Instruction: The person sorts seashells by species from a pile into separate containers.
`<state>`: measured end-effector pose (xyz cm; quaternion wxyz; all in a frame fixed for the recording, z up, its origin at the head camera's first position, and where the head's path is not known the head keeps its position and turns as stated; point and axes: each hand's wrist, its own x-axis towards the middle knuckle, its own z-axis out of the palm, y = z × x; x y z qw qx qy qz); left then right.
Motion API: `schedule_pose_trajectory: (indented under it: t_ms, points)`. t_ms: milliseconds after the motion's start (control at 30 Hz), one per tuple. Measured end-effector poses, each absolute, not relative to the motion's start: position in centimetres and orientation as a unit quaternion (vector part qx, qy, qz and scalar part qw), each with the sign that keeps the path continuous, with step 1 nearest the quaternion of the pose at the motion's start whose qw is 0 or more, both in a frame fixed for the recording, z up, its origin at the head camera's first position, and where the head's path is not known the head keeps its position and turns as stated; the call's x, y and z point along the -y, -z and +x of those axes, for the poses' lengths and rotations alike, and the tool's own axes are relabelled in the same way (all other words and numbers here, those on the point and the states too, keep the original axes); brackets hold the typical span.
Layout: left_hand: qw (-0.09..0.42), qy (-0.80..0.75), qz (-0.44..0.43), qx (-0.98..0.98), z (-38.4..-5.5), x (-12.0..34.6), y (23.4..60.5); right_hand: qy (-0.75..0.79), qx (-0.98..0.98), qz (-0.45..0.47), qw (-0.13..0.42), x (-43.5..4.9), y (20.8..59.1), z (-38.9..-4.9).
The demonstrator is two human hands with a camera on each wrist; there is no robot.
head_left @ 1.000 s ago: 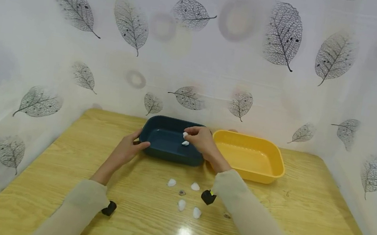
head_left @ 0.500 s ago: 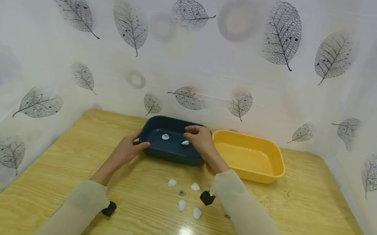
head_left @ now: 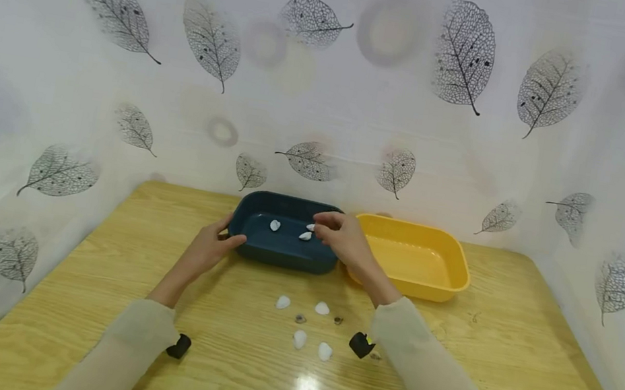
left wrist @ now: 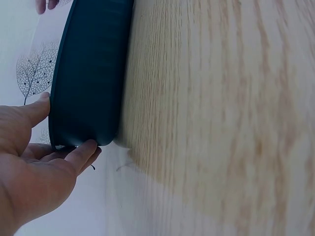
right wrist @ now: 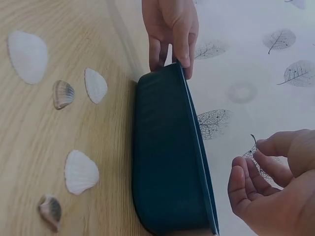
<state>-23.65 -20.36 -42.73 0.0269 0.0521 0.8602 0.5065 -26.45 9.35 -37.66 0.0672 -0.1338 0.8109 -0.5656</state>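
Note:
My left hand holds the left end of a dark blue plastic basin; in the left wrist view its thumb lies at the rim and its fingers against the end wall. Over the basin's right part is my right hand, fingers loosely bent, with nothing between them in the right wrist view. Inside the basin lie white seashells: one seashell toward the left, another seashell near the middle, and a third seashell partly hidden by the right fingertips.
A yellow basin stands right beside the blue one. On the wooden table in front lie several white seashells and small brownish seashells. A leaf-patterned sheet hangs behind.
The right hand let go of a white seashell, which came to lie at the left inside the blue basin. That hand then drew slightly right, uncovering another seashell. The left hand stayed put.

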Motion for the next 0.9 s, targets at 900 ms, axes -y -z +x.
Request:
schedule_pose_trajectory:
  t_ms: [900]
  points:
    - [0.021,-0.505,0.053,-0.861,-23.6,20.2,42.5,0.520,-0.825,-0.216,0.050,-13.9,39.6,-20.6]
